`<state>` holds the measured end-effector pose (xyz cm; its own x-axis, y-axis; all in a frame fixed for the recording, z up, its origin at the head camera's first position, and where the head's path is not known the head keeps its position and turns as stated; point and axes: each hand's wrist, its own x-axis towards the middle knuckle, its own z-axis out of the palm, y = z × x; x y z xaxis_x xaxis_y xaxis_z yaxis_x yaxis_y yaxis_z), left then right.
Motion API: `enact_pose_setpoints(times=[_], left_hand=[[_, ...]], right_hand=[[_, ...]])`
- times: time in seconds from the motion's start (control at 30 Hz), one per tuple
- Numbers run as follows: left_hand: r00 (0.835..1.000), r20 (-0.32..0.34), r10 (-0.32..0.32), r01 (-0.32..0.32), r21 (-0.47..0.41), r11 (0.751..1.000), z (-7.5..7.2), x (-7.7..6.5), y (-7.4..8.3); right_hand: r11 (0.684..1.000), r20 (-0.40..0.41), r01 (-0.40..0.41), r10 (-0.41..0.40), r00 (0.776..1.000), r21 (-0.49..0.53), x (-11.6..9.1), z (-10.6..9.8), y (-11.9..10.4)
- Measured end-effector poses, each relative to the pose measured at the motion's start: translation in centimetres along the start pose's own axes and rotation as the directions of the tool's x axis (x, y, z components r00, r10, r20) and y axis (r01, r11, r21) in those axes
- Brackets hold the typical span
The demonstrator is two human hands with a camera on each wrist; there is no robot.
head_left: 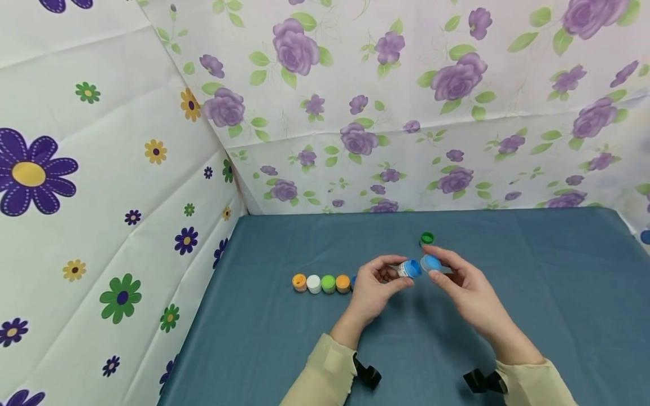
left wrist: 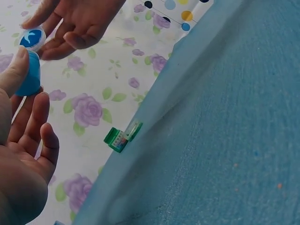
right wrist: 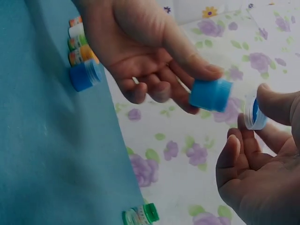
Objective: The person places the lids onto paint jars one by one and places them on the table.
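Observation:
My left hand [head_left: 369, 293] pinches a small blue paint jar [head_left: 409, 268] between thumb and fingers, its mouth tilted toward the right. The right hand [head_left: 469, 287] holds a round clear-rimmed lid [head_left: 430, 263] with blue paint on its inner side. A small gap separates lid and jar, as the right wrist view shows with the jar [right wrist: 208, 94] and the lid [right wrist: 253, 113] apart. Just beyond the right fingertips, a green paint jar [left wrist: 115, 139] stands on the table with a lid [left wrist: 133, 130] beside it.
Left of the hands, a row of small paint jars stands on the blue-grey cloth [head_left: 264, 338]: orange [head_left: 299, 282], white [head_left: 314, 283], green [head_left: 328, 283], orange [head_left: 342, 283] and blue [right wrist: 84, 75]. Flowered sheets [head_left: 325, 163] hang behind and at the left.

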<state>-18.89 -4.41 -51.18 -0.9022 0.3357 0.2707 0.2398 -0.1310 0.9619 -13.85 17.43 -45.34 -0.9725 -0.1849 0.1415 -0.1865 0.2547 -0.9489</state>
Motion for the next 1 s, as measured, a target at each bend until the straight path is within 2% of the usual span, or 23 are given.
enact_pose_setpoints(times=[0.2, 0.33, 0.5, 0.77, 1.0], left_hand=[[1.0, 0.018, 0.012, -0.013, 0.019, 1.0, 0.09, 0.04, 0.3], [0.999, 0.035, 0.014, -0.015, 0.013, 1.0, 0.07, 0.07, 0.33], [0.999, 0.044, 0.005, -0.005, 0.014, 1.0, 0.03, -0.01, 0.33], [0.997, 0.071, -0.005, 0.005, 0.007, 1.0, -0.09, -0.18, 0.38], [0.995, 0.099, 0.01, -0.011, 0.014, 1.0, -0.24, -0.14, 0.33]], right_hand=[[1.0, -0.013, 0.027, -0.027, 1.0, -0.004, -0.14, 0.74, 0.16], [0.994, -0.047, 0.069, -0.073, 0.996, -0.082, -0.03, 0.88, 0.28], [0.972, -0.031, 0.126, -0.134, 0.99, -0.197, 0.07, 0.8, 0.43], [0.901, 0.003, 0.249, -0.265, 0.964, -0.354, 0.13, 0.67, 0.4], [0.811, 0.012, 0.27, -0.309, 0.951, -0.519, 0.15, 0.44, 0.12]])
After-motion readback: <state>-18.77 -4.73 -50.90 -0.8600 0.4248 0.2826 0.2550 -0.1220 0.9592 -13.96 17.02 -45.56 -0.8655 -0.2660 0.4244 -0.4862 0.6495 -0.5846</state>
